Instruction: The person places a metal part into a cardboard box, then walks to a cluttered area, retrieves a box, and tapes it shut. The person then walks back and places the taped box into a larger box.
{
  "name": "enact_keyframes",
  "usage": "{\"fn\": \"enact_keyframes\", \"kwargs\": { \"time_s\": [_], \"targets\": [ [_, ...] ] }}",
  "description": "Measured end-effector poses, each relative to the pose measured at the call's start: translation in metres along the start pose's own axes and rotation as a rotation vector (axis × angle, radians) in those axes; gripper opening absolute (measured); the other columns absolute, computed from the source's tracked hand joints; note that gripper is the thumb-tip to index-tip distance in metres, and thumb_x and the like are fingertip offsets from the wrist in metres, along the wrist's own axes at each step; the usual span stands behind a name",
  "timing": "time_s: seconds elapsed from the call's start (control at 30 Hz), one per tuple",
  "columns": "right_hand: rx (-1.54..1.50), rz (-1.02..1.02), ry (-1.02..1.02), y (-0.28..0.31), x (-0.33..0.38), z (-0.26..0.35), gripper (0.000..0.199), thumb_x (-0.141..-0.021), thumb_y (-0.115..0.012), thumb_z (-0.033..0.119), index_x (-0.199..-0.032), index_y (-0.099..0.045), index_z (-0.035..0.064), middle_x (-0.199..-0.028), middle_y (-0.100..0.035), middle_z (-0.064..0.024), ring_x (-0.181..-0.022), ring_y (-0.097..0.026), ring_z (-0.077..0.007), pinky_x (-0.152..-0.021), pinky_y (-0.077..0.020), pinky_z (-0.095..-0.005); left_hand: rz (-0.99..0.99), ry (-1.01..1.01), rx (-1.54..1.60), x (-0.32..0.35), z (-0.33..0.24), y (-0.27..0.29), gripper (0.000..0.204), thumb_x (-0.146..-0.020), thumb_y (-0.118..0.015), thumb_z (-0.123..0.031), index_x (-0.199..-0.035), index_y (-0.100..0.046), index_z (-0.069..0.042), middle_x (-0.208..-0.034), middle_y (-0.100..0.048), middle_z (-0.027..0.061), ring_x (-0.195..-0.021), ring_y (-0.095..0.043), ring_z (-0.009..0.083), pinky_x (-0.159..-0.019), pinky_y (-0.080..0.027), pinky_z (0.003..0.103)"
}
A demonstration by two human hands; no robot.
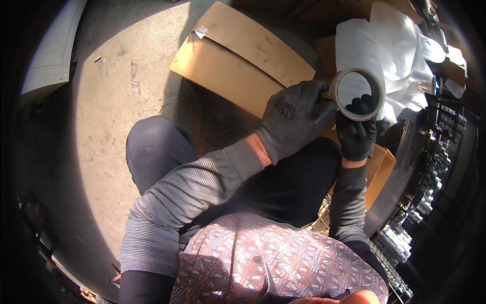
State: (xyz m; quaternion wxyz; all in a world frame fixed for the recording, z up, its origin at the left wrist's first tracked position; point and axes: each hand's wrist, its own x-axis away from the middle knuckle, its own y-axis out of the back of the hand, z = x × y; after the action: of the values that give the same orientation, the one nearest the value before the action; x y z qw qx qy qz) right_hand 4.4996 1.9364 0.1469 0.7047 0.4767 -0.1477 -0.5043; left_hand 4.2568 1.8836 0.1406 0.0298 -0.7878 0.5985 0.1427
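Note:
A roll of packing tape [376,96] with a wide round cardboard core is held up in my right hand [357,137]. The right fingers pass through the core and close round its near rim. My left hand [295,119], in a dark grey glove like the right, reaches across to the roll's left edge. Its thumb and fingers are bent in there, gripping at the tape; a loose end cannot be made out clearly. Just beyond the left hand lies a closed brown cardboard box [243,55], with a small piece of shiny tape [201,32] on its left end.
White foam sheets [377,48] are heaped behind the roll. Another piece of cardboard [380,172] stands beside my right forearm. Stacked metallic parts [430,177] line the far right. A white cabinet-like object [50,55] stands at upper left on the concrete floor [109,126].

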Motion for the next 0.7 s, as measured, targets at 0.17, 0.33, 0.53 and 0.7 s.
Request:
{"fn": "enact_keyframes", "kwargs": {
  "time_s": [0.17, 0.33, 0.53, 0.7],
  "targets": [
    [0.013, 0.019, -0.103, -0.004, 0.002, -0.015, 0.041, -0.110, -0.047, 0.013, -0.151, -0.051, 0.0079, -0.131, -0.068, -0.0056, -0.113, -0.065, -0.0174, -0.089, -0.0571, -0.0319, -0.061, -0.048, -0.013, -0.004, 0.003, 0.001, 0.025, -0.090, -0.075, -0.012, -0.110, -0.067, 0.000, -0.092, -0.071, 0.0152, -0.078, -0.073, 0.0304, -0.070, -0.057, 0.038],
    [0.020, 0.017, -0.137, -0.006, 0.007, -0.033, 0.041, -0.113, -0.042, 0.020, -0.152, -0.051, 0.0103, -0.132, -0.067, -0.0064, -0.098, -0.064, -0.0149, -0.074, -0.0505, -0.0257, -0.051, -0.007, -0.028, -0.008, 0.005, 0.002, 0.014, -0.090, -0.073, -0.009, -0.101, -0.069, -0.002, -0.088, -0.070, 0.0161, -0.076, -0.072, 0.0316, -0.068, -0.056, 0.038],
    [-0.625, 0.005, -0.399, -0.007, 0.009, -0.033, 0.045, -0.111, -0.044, 0.011, -0.156, -0.045, 0.0097, -0.137, -0.064, -0.0071, -0.101, -0.064, -0.0147, -0.076, -0.0532, -0.0282, -0.076, 0.027, 0.002, -0.010, 0.006, 0.004, 0.011, -0.088, -0.071, -0.007, -0.097, -0.070, -0.003, -0.085, -0.070, 0.0159, -0.073, -0.070, 0.0322, -0.066, -0.055, 0.039],
    [-0.313, 0.037, -0.215, -0.009, 0.008, -0.025, 0.046, -0.110, -0.046, 0.009, -0.156, -0.045, 0.0075, -0.138, -0.064, -0.0081, -0.105, -0.065, -0.0158, -0.079, -0.0545, -0.0284, -0.096, -0.041, -0.070, -0.013, 0.010, 0.007, 0.012, -0.084, -0.072, -0.007, -0.095, -0.070, -0.004, -0.082, -0.068, 0.0134, -0.073, -0.069, 0.0321, -0.067, -0.055, 0.039]
  ]
}}
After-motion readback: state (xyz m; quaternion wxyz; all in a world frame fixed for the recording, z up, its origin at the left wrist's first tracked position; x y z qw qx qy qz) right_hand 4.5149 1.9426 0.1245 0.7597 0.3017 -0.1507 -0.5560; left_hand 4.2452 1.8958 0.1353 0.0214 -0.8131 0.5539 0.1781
